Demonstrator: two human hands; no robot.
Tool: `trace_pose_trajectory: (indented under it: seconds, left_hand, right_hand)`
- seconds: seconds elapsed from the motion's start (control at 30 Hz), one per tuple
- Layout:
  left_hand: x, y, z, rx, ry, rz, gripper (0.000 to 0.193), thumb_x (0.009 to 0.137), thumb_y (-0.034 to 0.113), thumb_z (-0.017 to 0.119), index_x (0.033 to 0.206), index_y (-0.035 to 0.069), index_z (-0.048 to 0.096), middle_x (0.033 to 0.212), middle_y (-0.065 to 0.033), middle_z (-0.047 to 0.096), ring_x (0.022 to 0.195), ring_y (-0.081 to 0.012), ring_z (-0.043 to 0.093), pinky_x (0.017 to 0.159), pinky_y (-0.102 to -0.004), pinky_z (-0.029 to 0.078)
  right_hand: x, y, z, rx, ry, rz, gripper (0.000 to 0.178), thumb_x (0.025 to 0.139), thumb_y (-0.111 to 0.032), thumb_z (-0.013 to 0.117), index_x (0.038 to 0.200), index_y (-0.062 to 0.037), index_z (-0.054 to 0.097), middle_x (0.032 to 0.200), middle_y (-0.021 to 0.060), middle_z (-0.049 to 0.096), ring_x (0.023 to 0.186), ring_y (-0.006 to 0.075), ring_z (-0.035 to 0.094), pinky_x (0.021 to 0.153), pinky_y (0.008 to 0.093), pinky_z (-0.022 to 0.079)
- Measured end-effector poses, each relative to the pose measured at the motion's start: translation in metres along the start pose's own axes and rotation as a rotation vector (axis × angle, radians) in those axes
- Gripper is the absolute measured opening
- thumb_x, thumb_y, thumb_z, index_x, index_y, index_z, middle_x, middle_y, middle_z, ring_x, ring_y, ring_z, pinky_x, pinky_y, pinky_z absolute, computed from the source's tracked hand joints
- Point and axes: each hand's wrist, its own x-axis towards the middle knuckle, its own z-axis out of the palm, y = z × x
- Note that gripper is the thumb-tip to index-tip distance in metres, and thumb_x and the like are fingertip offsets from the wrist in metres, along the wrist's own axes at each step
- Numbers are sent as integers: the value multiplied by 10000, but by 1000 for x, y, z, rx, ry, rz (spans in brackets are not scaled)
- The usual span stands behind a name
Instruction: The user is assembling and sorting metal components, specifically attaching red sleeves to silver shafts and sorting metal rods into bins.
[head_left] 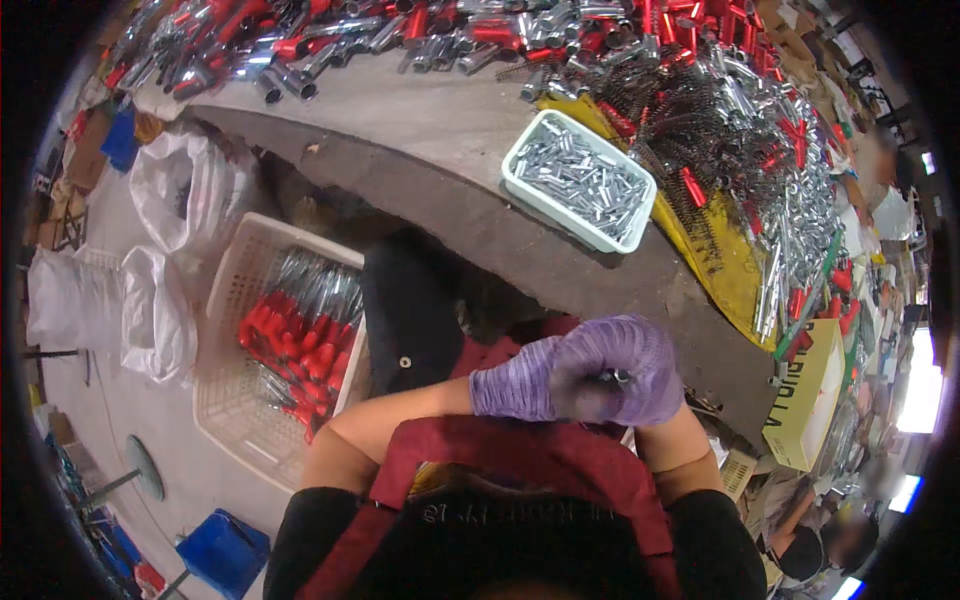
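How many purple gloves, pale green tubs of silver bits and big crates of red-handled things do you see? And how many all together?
Purple gloves: 2
Pale green tub: 1
Big crate: 1
Total: 4

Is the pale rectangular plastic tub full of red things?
No, small silvery metal pieces fill the pale rectangular plastic tub.

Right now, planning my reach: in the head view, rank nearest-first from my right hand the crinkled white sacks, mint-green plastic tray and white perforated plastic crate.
1. Mint-green tray: ahead, on table.
2. White crate: left.
3. White sacks: farther left.
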Motion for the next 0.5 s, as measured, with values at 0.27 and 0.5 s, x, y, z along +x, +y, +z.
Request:
trace_pose_trajectory:
  seconds: [0.27, 0.5]
  left_hand:
    - [-40, 1, 13, 349, 707, 215, 275, 730, 133, 632, 962, 33, 524, 802, -40, 562, 760, -191, 579, 704, -311, 467]
    - [-56, -61, -43, -1327, 1211, -46, 180, 803, 218, 568, 690, 118, 470, 564, -22, 461, 546, -169, 480, 578, -343, 447]
  right_hand:
    - [-12, 37, 51, -197, 147, 27, 380, 638, -289, 689, 937, -76, 590, 937, 115, 587, 790, 291, 583, 682, 345, 465]
    - [-109, 90, 68, -391, -197, 368, 685, 650, -346, 691, 1197, -40, 416, 1139, 169, 505, 993, 309, 531, 794, 378, 448]
